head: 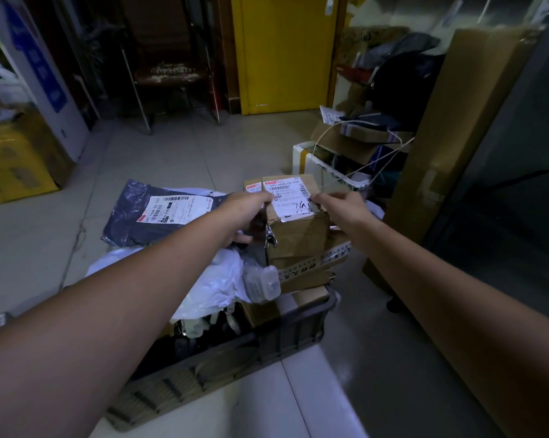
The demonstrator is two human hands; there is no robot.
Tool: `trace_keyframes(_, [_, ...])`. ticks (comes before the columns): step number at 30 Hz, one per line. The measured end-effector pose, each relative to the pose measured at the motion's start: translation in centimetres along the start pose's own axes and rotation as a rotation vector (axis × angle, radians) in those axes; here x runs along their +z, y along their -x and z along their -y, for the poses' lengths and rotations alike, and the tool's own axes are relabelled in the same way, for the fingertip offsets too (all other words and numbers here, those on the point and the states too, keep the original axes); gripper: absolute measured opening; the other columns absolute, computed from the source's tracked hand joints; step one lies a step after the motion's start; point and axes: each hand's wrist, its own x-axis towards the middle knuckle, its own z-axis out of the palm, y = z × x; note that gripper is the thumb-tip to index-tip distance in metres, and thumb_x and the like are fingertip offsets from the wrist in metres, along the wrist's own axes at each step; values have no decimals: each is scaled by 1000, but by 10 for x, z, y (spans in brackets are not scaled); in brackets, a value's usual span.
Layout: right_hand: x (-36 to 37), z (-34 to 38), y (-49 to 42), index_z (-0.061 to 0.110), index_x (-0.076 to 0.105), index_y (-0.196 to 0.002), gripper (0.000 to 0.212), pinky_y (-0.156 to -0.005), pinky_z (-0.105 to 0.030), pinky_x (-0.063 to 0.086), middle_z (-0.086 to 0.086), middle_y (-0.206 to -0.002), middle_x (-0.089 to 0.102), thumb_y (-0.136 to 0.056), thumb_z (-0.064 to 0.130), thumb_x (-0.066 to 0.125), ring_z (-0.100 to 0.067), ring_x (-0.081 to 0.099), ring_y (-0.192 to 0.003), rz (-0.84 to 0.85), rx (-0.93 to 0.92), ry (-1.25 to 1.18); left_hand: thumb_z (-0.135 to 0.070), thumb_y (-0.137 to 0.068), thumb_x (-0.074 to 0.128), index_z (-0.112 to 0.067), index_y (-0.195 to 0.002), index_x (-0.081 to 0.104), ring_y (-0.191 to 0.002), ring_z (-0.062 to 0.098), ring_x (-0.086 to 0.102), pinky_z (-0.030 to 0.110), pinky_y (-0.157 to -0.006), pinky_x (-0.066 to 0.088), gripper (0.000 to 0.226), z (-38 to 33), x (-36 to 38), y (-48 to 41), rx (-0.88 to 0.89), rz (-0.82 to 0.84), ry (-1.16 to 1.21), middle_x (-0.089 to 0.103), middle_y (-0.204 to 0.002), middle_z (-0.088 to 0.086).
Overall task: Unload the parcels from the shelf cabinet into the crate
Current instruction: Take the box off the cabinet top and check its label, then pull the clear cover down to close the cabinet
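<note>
A small brown cardboard parcel [297, 226] with a white shipping label sits on top of the pile in the dark plastic crate [267, 346] on the floor. My left hand [246, 213] grips its left side, thumb on the top edge. My right hand [339, 205] pinches its top right corner by the label. Under it lie more cardboard boxes [301, 276], a white plastic bag [213, 279] and a dark grey mailer [159, 216] with a label. The shelf cabinet is not clearly in view.
A tall cardboard box [450, 147] leans at the right beside a dark panel. A white foam box [327, 169] with clutter stands behind the crate. A yellow door [286, 55], a chair [172, 74] and a yellow carton [10, 165] ring the tiled floor.
</note>
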Motion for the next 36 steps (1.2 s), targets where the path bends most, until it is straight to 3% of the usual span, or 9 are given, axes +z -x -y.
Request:
trace_keyframes(3, [-2,1,3,8,61,-121,37,-74,-31,54,-6,-107,68,-95,34,63,-21,65,-96,-8,-3,8,-41,-89,62,-20,-96,64,-64,16,62,30,-68,57,22,-3,-3,5,9,-14,24,66,-85,-1])
trace_keyframes(6, [-6,1,7,11,61,-108,29,-96,-47,54,-7,-107,67,-93,35,66,-27,66,-103,-10,-17,13,-36,-88,64,-20,-88,60,-69,19,59,28,-66,55,16,-5,-5,10,10,-23,21,61,-83,0])
trace_keyframes(8, [-11,2,12,11,61,-115,37,-95,-51,54,-8,-112,66,-91,37,68,-30,66,-104,-12,-10,11,-35,-88,65,-20,-88,60,-72,20,57,29,-68,55,16,-7,-5,16,10,-22,28,60,-85,0])
trace_keyframes(11, [-19,4,24,10,59,-123,41,-87,-47,58,-10,-116,65,-93,37,66,-29,65,-102,-9,1,13,-38,-89,65,-21,-89,61,-78,19,59,31,-70,56,17,-8,-6,27,18,-24,18,60,-89,-1])
trace_keyframes(15, [-30,8,47,11,59,-124,43,-53,-30,47,-9,-108,64,-93,40,64,-21,62,-83,-28,0,59,-40,-91,62,-21,-89,59,-78,21,60,33,-72,55,19,-9,-8,50,35,-32,-18,60,-93,2])
trace_keyframes(18, [-39,11,67,9,59,-125,44,-52,-27,40,-8,-98,61,-95,41,61,-20,56,-73,19,2,112,-36,-92,60,-18,-95,61,-79,22,62,30,-67,54,18,-7,-10,71,38,-37,-57,62,-97,4])
trace_keyframes(24, [-50,17,105,12,64,-110,22,-92,-37,55,-5,-101,62,-98,30,60,-23,63,-97,105,-92,460,-33,-94,55,-15,-106,68,-97,30,65,38,-76,57,25,-5,-15,110,196,-83,-641,67,-107,11])
trace_keyframes(31, [-65,28,138,15,64,-118,31,-73,-30,53,-3,-109,64,-95,35,61,-14,61,-89,63,-137,659,-31,-94,55,-14,-108,71,-102,29,61,30,-76,44,27,-18,-19,139,296,-47,-856,67,-114,12])
trace_keyframes(36, [-100,28,189,19,64,-113,28,-80,-31,55,-3,-111,64,-94,38,63,-15,63,-94,26,-103,677,-38,-92,55,-18,-118,66,-111,30,58,32,-91,49,34,-29,0,175,356,3,-938,64,-124,10])
